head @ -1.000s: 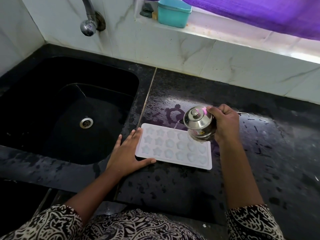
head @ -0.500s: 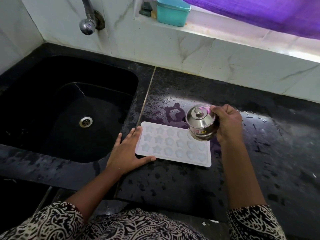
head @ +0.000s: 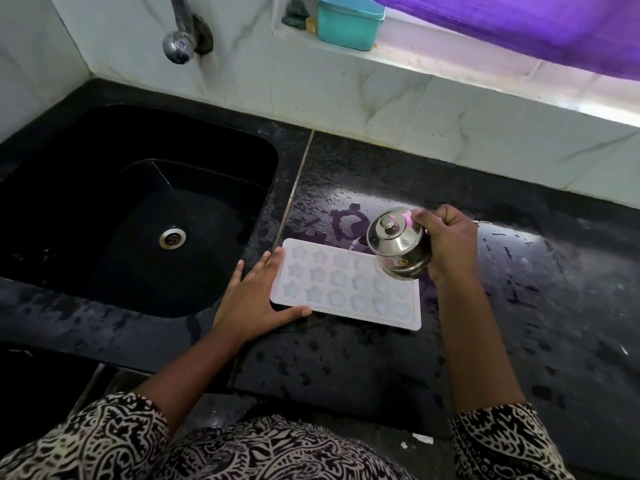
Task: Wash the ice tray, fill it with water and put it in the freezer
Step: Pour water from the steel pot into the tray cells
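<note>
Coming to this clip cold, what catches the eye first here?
A white ice tray lies flat on the wet black counter right of the sink, the left hand flat against its near left corner. Over its far right end the right hand grips a tilted steel pot, a thin trickle falling from it.

The right hand (head: 450, 244) is easing the tilted steel pot (head: 398, 247) a touch back toward the left of the frame, above the upper right cells of the ice tray (head: 329, 292), after edging right. A thin trickle (head: 353, 244) is showing again beside the pot's rim.
</note>
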A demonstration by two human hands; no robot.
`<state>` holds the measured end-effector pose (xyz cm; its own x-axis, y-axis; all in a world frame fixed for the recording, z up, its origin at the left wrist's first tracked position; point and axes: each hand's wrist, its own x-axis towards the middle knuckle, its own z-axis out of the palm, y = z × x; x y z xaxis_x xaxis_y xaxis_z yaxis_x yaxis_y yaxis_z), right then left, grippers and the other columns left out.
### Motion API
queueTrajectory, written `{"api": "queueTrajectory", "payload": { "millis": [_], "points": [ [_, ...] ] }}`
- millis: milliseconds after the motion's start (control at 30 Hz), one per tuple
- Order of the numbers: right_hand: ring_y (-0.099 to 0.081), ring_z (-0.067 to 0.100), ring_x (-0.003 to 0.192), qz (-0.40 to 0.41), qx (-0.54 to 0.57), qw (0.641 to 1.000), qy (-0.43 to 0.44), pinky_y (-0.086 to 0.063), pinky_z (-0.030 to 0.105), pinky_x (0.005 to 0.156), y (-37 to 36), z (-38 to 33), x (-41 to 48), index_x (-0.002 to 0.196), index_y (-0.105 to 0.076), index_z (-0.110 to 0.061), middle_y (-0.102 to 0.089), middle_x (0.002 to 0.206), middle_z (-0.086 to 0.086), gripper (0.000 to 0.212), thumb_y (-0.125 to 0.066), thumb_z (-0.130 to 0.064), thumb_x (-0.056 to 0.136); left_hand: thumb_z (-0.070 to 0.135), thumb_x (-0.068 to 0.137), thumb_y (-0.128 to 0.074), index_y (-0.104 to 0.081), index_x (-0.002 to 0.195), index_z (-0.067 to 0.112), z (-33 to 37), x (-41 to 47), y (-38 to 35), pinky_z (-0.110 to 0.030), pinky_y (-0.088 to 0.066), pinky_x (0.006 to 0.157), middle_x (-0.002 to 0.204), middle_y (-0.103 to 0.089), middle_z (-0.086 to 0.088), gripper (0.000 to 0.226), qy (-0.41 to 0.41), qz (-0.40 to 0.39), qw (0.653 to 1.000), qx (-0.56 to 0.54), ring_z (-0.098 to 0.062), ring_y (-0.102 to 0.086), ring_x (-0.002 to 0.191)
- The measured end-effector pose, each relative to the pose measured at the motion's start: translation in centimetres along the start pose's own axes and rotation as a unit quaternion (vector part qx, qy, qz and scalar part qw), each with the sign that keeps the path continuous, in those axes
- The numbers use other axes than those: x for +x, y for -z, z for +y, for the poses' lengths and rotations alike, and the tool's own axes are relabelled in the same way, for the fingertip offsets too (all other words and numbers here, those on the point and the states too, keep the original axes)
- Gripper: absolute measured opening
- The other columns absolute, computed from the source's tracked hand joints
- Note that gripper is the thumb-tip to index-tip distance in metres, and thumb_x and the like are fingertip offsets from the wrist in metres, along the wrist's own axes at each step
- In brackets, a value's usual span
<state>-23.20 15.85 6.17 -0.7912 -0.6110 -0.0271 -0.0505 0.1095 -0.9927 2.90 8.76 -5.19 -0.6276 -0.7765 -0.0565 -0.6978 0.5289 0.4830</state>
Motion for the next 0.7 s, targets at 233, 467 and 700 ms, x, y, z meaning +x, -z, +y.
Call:
{"api": "queueTrajectory", "payload": {
  "millis": [233,467,700],
  "points": [
    [-0.049,0.005,0.05,0.02,0.112,0.991,-0.077,-0.046,0.016,0.049,0.6,-0.1,0.1,0.06,-0.047,-0.017,-0.052,0.056,-0.005,0.03,-0.063,-0.006,0.083,0.09,0.065,-0.038,-0.001,0.155,0.026,-0.1,0.0,-0.1,-0.037,0.008,0.12,0.162,-0.012,0.009,0.116,-0.004,0.005,1.0,-0.001,0.0,-0.003,0.146],
    [-0.052,0.005,0.048,0.041,0.153,0.983,-0.097,-0.046,0.016,0.049,1.3,0.0,0.1,0.06,-0.047,-0.017,-0.057,0.051,-0.008,0.032,-0.062,-0.003,0.084,0.092,0.064,-0.036,-0.002,0.155,0.026,0.0,0.0,-0.1,-0.038,0.007,0.12,0.162,-0.012,0.009,0.118,-0.002,0.002,1.0,0.001,-0.002,-0.004,0.147],
    [-0.048,0.006,0.045,0.051,0.105,0.991,-0.065,-0.046,0.018,0.048,2.5,0.9,-0.1,0.059,-0.046,-0.015,-0.052,0.046,-0.009,0.032,-0.066,-0.002,0.08,0.09,0.064,-0.038,-0.003,0.155,0.025,0.0,-0.1,-0.1,-0.038,0.006,0.12,0.162,-0.012,0.009,0.117,0.001,0.002,1.0,0.004,-0.003,-0.005,0.148]
  ]
}}
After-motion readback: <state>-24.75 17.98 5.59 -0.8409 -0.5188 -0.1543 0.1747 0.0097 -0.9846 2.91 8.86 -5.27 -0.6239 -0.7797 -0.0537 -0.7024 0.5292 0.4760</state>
